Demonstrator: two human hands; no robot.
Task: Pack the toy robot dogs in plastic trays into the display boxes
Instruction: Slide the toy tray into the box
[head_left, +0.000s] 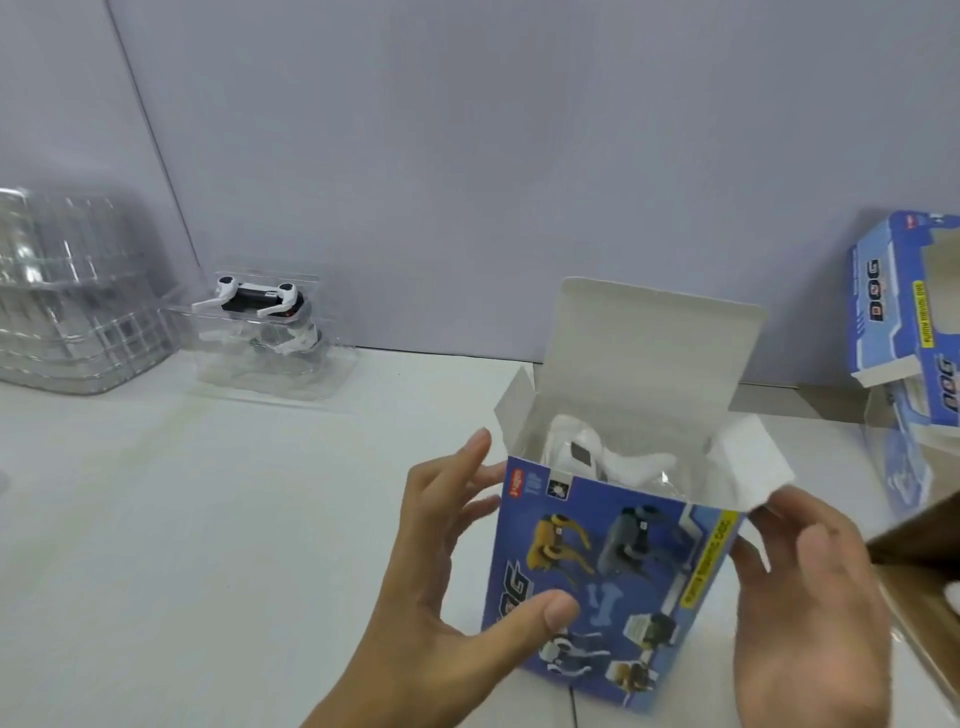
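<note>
A blue display box (613, 577) printed with robot dogs stands in front of me, its top flaps open. A white toy robot dog (597, 457) in its clear tray sits inside it. My left hand (457, 582) holds the box's left side, thumb on the front face and fingers along the left edge. My right hand (810, 587) holds the right side, fingertips at the right side flap (753, 467). A second robot dog in a clear plastic tray (270, 332) stands at the back left of the table.
A stack of empty clear trays (72, 291) sits at the far left. More blue display boxes (909, 322) stand at the right by the wall. A brown carton edge (919, 535) juts in at the right. The white table (208, 519) ends at a grey wall.
</note>
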